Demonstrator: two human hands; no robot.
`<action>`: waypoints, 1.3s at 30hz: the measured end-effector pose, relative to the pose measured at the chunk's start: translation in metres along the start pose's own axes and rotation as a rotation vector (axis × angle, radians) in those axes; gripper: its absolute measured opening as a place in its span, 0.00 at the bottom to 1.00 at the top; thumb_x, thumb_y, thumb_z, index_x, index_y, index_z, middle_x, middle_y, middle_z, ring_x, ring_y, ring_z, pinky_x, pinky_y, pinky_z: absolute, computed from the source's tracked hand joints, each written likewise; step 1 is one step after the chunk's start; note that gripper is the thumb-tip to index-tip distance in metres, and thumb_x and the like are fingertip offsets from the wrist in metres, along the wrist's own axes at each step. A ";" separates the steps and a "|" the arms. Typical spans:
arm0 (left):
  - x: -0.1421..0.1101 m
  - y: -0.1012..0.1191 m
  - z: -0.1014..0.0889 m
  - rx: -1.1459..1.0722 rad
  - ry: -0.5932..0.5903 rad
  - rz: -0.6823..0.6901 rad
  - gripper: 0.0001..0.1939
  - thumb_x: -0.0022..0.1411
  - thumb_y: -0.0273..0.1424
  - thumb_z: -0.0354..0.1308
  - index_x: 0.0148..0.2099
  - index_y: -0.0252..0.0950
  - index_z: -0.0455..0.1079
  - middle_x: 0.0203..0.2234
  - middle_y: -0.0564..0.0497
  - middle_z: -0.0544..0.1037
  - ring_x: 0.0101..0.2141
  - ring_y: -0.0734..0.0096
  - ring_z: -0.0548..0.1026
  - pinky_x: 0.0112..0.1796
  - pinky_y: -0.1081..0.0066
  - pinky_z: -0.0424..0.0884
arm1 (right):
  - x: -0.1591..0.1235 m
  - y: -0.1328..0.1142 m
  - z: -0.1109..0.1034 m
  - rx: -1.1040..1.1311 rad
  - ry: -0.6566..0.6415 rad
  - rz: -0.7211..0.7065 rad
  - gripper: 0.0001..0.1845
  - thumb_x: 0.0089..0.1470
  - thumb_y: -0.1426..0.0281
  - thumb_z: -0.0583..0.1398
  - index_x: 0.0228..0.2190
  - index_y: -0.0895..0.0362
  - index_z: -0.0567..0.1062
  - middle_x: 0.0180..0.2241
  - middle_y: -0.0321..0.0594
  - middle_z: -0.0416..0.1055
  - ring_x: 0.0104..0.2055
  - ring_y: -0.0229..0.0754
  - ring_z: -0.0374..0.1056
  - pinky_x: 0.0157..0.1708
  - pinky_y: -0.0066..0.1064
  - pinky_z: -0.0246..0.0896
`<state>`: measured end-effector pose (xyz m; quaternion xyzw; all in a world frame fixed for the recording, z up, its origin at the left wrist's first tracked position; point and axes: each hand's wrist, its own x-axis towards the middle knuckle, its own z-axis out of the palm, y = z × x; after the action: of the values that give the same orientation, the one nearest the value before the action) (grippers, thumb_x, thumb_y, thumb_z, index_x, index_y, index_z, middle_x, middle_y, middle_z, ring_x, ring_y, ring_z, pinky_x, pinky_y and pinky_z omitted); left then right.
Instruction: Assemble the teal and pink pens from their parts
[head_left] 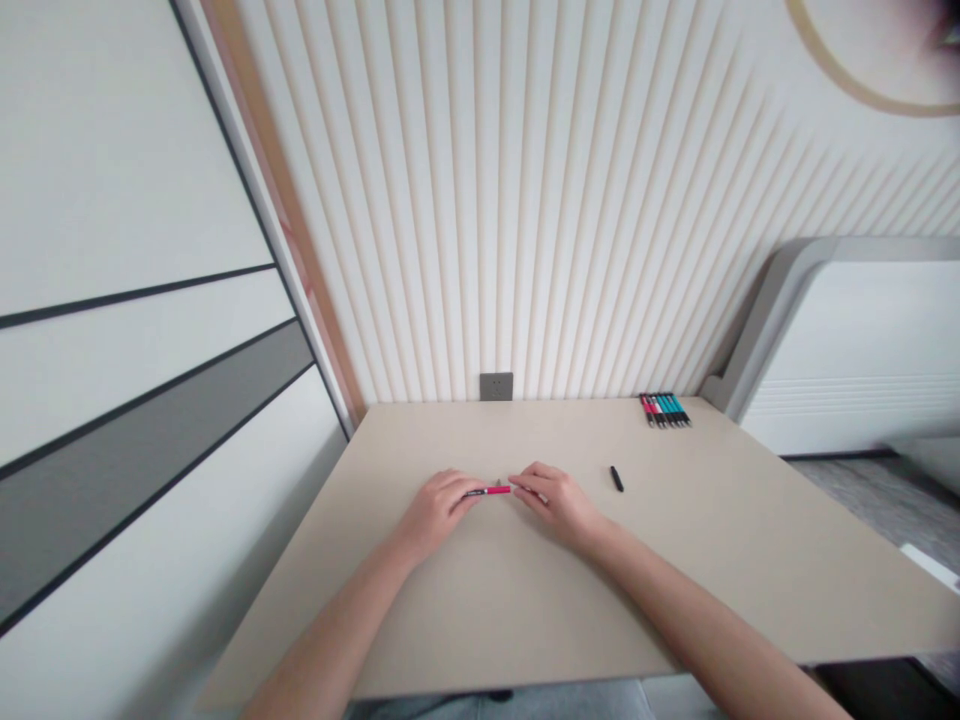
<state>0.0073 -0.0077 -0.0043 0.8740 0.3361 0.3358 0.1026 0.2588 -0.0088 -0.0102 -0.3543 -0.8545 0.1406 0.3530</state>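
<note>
My left hand [440, 508] is closed around a pen barrel [496, 490], black at its left end and red at its right, lying level just above or on the table. Its red end points at my right hand [553, 498], whose fingers are pinched around a thin piece, mostly hidden, that I cannot make out. Behind the barrel is a tiny dark pointed piece [499, 482], too small to name. Off to the right of my right hand lies a short black tube [616, 479], perhaps a pen part.
The beige table [480, 590] meets a ribbed white wall [450, 200] with a grey power socket [496, 386]. Several red, white and blue pens [664, 410] lie in a row at the back right. A white cabinet [150, 480] stands left, a bed headboard [855, 340] right.
</note>
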 end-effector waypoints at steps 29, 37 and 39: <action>-0.001 -0.002 0.000 0.051 0.037 -0.047 0.12 0.64 0.32 0.58 0.50 0.38 0.70 0.35 0.48 0.78 0.36 0.67 0.75 0.40 0.66 0.70 | 0.001 -0.001 0.000 -0.014 0.033 0.006 0.11 0.61 0.70 0.56 0.42 0.54 0.76 0.35 0.41 0.74 0.33 0.38 0.69 0.38 0.31 0.63; 0.000 -0.003 -0.002 0.065 0.065 -0.051 0.06 0.66 0.30 0.55 0.43 0.37 0.72 0.35 0.49 0.77 0.38 0.67 0.74 0.41 0.67 0.69 | 0.001 0.003 -0.002 0.044 0.049 0.019 0.12 0.62 0.67 0.55 0.43 0.54 0.77 0.36 0.43 0.74 0.35 0.40 0.70 0.38 0.32 0.65; 0.000 -0.003 -0.002 0.063 0.068 -0.055 0.06 0.66 0.30 0.55 0.43 0.37 0.72 0.35 0.49 0.77 0.37 0.67 0.74 0.40 0.68 0.69 | 0.001 0.003 -0.002 0.077 0.044 0.020 0.13 0.63 0.66 0.55 0.43 0.54 0.77 0.37 0.44 0.74 0.37 0.40 0.70 0.39 0.31 0.66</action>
<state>0.0044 -0.0058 -0.0035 0.8552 0.3737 0.3517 0.0727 0.2615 -0.0062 -0.0100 -0.3519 -0.8368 0.1690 0.3838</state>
